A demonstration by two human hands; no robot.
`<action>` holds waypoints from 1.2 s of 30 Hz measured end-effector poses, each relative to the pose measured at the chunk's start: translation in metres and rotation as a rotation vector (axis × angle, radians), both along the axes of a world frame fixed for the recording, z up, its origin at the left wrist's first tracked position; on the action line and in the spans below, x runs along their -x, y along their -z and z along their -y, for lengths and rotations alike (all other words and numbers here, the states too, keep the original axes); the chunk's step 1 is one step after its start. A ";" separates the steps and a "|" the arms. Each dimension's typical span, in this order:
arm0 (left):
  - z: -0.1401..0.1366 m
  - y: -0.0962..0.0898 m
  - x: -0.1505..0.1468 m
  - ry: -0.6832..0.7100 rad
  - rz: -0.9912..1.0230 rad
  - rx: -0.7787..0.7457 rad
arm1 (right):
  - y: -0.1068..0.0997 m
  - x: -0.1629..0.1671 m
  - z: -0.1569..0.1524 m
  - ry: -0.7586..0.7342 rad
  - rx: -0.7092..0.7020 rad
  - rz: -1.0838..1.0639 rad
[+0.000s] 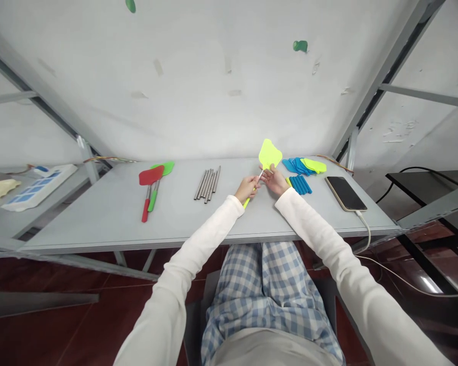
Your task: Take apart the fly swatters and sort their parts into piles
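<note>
White plaster wall rises behind the grey metal desk, seen from my head camera, with slanted steel frame bars to either side.

Both my hands meet above the middle of the desk. My left hand is closed around the yellow-green plastic handle, its end poking out toward my sleeve. My right hand pinches the thin steel rod just under the neon yellow-green spatula blade, which stands tilted up and away from me, off the desk. So each grip is clamped on one end of the same spatula.

I judge this to be the joining step, seating blade, rod and handle together; the next move would call for a straight push along the rod without bending it.

Left of my hands lie a bundle of bare steel rods and two finished spatulas, red and green. Just right lie blue plastic handles, a stack of blue and yellow-green blades, and a dark smartphone on its charging cable.
</note>
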State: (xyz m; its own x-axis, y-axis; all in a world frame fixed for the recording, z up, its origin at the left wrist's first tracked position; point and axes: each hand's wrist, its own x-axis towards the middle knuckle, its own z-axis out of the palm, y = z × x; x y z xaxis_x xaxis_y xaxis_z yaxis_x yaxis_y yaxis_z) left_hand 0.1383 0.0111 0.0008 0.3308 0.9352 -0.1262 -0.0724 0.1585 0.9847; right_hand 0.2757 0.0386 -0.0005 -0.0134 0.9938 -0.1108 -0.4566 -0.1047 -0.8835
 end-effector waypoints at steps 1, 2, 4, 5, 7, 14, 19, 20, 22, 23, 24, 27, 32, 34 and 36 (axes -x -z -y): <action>0.001 -0.001 0.001 0.085 0.081 0.090 | 0.001 0.001 0.000 0.002 0.021 -0.020; 0.001 -0.003 0.002 0.174 0.147 0.161 | 0.001 0.003 -0.001 -0.008 0.032 -0.040; 0.003 -0.006 0.003 0.321 0.236 0.262 | 0.000 0.005 -0.002 -0.056 0.026 -0.066; 0.003 -0.007 0.003 0.366 0.273 0.299 | 0.000 0.006 -0.003 -0.077 0.013 -0.067; 0.004 -0.009 0.001 0.378 0.359 0.351 | -0.001 0.007 -0.003 -0.073 -0.005 -0.052; 0.002 -0.005 -0.002 0.169 0.593 0.361 | 0.000 0.009 -0.004 0.048 -0.015 0.058; -0.003 0.002 0.001 0.106 0.559 0.306 | -0.001 0.010 -0.006 0.256 0.000 0.137; -0.003 0.003 0.001 0.107 0.541 0.284 | -0.002 0.009 -0.005 0.274 -0.014 0.165; -0.003 0.003 0.000 0.117 0.505 0.239 | -0.004 0.009 -0.003 0.231 -0.073 0.213; -0.003 0.003 -0.001 0.123 0.486 0.220 | -0.005 0.010 -0.002 0.195 -0.108 0.226; -0.002 0.003 -0.001 0.126 0.469 0.203 | -0.006 0.010 -0.001 0.165 -0.139 0.228; -0.001 0.001 -0.002 0.098 0.423 0.160 | -0.008 0.010 -0.001 0.122 -0.195 0.186; 0.001 0.000 -0.001 0.052 0.362 0.106 | -0.011 0.002 -0.004 0.061 -0.196 0.042; 0.002 0.000 -0.001 0.062 0.350 0.073 | -0.011 -0.001 -0.004 0.065 -0.190 -0.013; 0.004 0.000 -0.001 0.066 0.337 0.041 | -0.011 -0.003 -0.005 0.067 -0.175 -0.066</action>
